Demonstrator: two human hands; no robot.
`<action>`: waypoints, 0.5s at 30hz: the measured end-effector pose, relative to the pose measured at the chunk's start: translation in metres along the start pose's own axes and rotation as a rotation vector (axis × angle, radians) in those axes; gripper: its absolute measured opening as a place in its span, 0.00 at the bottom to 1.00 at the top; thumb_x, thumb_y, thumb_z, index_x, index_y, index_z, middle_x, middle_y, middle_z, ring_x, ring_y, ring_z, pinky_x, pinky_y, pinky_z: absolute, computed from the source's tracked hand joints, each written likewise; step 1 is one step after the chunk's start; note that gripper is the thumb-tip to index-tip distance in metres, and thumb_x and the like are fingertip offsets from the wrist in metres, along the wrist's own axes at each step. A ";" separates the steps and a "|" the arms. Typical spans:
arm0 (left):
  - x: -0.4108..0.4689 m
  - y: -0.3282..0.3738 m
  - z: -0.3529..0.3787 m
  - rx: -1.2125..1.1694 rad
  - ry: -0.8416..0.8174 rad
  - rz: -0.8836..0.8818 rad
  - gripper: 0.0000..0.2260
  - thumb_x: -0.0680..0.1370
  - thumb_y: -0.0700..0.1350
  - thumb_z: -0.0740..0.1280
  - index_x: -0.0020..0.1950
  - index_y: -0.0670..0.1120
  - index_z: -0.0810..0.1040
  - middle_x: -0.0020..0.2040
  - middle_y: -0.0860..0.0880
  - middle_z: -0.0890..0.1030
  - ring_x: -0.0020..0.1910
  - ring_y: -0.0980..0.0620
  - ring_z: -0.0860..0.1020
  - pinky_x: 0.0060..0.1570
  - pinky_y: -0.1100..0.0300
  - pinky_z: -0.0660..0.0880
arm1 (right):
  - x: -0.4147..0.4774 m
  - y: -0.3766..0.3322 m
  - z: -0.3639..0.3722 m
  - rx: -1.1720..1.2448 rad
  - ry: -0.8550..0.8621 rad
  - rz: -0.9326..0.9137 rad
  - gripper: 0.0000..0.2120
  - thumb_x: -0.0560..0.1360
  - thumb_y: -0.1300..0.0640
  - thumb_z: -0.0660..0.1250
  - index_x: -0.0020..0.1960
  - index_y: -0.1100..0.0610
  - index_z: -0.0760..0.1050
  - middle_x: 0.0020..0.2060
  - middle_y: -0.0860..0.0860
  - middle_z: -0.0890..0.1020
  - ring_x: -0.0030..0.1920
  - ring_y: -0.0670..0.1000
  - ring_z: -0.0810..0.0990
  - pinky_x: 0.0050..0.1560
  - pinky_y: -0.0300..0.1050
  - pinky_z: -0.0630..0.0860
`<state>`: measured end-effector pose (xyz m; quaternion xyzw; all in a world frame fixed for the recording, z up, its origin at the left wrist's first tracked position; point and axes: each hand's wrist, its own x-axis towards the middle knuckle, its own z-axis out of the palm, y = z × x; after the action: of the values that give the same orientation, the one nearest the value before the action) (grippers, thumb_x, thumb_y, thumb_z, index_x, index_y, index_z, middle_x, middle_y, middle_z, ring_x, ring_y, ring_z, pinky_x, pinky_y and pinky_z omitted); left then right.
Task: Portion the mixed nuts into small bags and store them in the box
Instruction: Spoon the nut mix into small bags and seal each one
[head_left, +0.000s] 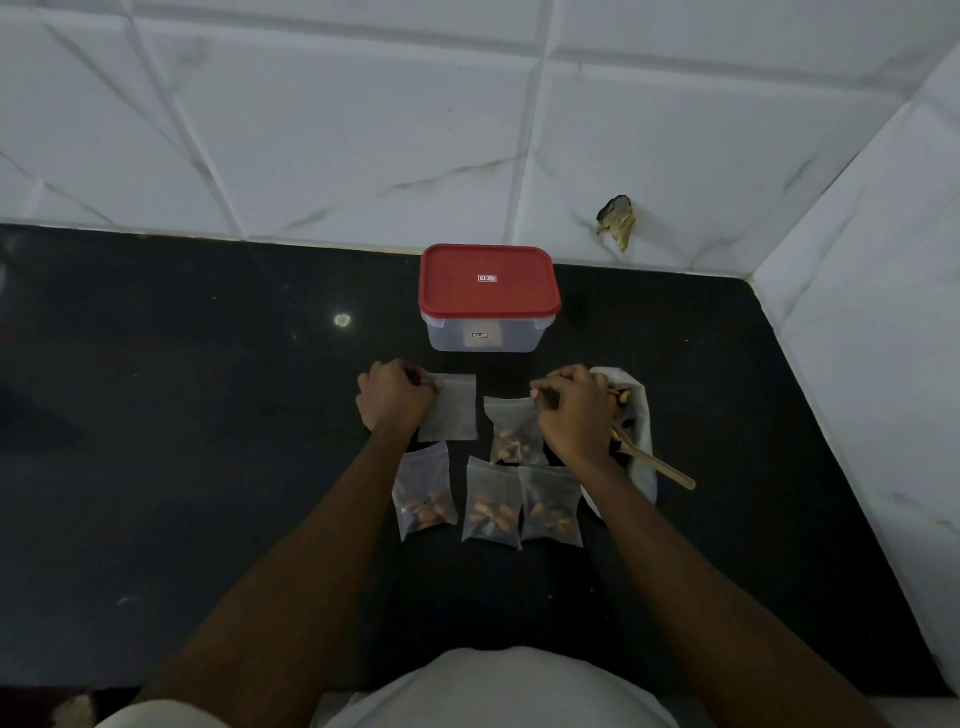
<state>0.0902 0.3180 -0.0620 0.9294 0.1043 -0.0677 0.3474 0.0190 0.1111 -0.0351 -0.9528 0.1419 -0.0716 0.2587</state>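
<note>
A clear plastic box (485, 332) with a shut red lid (488, 280) stands at the back of the black counter. My left hand (395, 397) pinches the top left corner of an empty small bag (452, 410). My right hand (574, 415) grips the top edge of a small bag holding nuts (511, 434). Three more small bags with nuts lie in a row nearer to me: left (423, 493), middle (491, 506), right (550, 506). A large white bag of mixed nuts (641, 415) lies open behind my right hand, with a wooden spoon (660, 462) resting in it.
The black counter (182, 415) runs left and towards me. White tiled walls close it in at the back and on the right (857, 364). A broken hole in a tile (618, 218) shows behind the box.
</note>
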 end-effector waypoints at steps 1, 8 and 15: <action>-0.001 0.001 -0.001 -0.045 -0.007 0.032 0.07 0.75 0.51 0.71 0.50 0.52 0.79 0.56 0.48 0.78 0.59 0.47 0.74 0.57 0.45 0.75 | -0.001 0.000 0.000 0.030 0.000 0.003 0.08 0.77 0.56 0.68 0.54 0.48 0.83 0.55 0.47 0.78 0.58 0.52 0.71 0.56 0.48 0.67; -0.033 0.034 -0.019 -0.342 -0.283 0.317 0.08 0.74 0.41 0.72 0.52 0.48 0.79 0.48 0.51 0.82 0.49 0.56 0.81 0.52 0.60 0.78 | -0.002 -0.007 -0.015 0.353 0.016 -0.097 0.09 0.76 0.56 0.70 0.55 0.50 0.82 0.52 0.48 0.80 0.56 0.48 0.77 0.58 0.47 0.75; -0.056 0.061 -0.030 -0.157 -0.328 0.650 0.14 0.75 0.39 0.71 0.60 0.47 0.78 0.47 0.52 0.83 0.49 0.59 0.81 0.58 0.58 0.76 | -0.022 0.000 -0.034 0.401 -0.121 -0.198 0.07 0.78 0.56 0.69 0.54 0.54 0.83 0.47 0.48 0.83 0.49 0.45 0.81 0.51 0.47 0.78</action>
<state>0.0528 0.2843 0.0104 0.8614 -0.2485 -0.0936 0.4331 -0.0090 0.1019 -0.0070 -0.8943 0.0148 -0.0664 0.4423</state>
